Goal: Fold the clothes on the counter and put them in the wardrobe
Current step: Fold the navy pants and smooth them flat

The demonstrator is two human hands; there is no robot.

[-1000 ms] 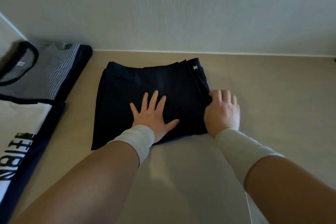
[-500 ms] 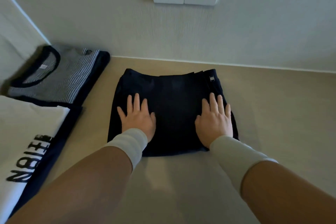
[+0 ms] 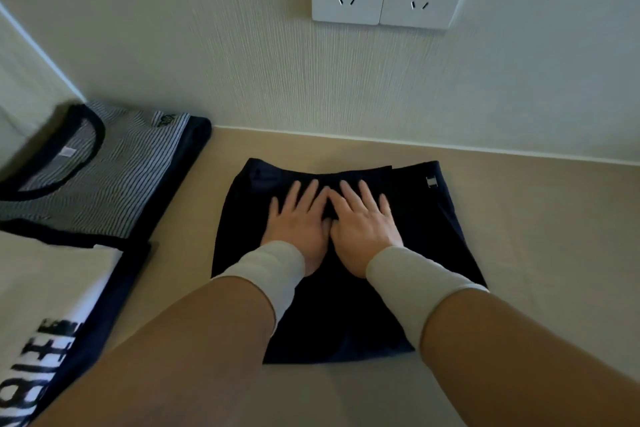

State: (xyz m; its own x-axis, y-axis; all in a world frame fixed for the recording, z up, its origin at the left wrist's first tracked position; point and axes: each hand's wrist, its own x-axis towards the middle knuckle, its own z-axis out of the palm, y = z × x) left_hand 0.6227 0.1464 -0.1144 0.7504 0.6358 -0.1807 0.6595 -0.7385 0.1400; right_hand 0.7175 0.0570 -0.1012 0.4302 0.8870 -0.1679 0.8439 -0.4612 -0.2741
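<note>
A beige bench (image 3: pixel 519 253) runs along a cream wall. At its middle lies a dark navy folded cloth garment (image 3: pixel 433 236), squared into a compact rectangle. Half a second ago the hands pressed its outer sides; now the left hand (image 3: pixel 298 222) and right hand (image 3: pixel 363 222) lie together at its centre, fingers straight and flat, grasping nothing. Folding seems finished, probably ready to carry. Left, two folded shirts, a grey striped one (image 3: pixel 104 166) and a white printed one (image 3: pixel 45 305).

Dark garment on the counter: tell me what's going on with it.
A person presses both flat hands, left hand and right hand, side by side on the folded dark garment lying on the counter. Two more folded tops, a striped shirt and a white printed shirt, lie to the left.
</note>
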